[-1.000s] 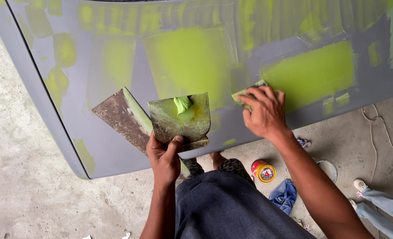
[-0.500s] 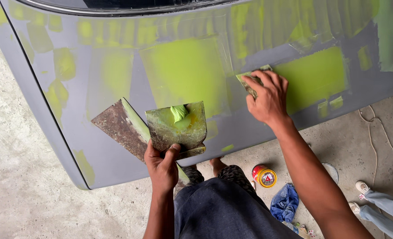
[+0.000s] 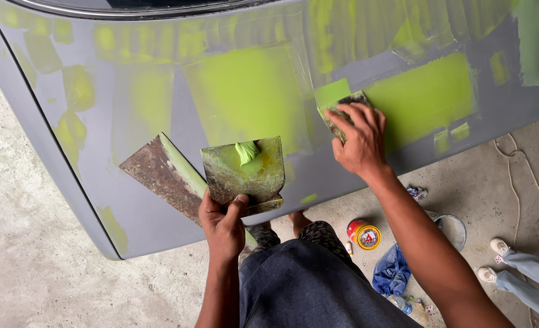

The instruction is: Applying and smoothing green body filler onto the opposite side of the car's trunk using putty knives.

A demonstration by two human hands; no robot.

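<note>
Two hands busy: left hand (image 3: 224, 222) clamps putty plates (image 3: 245, 173); right hand (image 3: 357, 140) fingers hide most of spreader (image 3: 336, 112).

There is just one camera. It sits on the person's head and looks down and a bit forward. It is close, about as far as the arms reach. The grey car panel (image 3: 160, 200) fills the top and the middle of the view, and its lower edge runs across the middle. The left hand (image 3: 224, 222) comes up from the bottom edge, and the right hand (image 3: 357, 143) comes in from the bottom right corner. The person's own lap is at the bottom, very near. The concrete floor (image 3: 32, 267) shows below the panel, at the left and the right.
</note>
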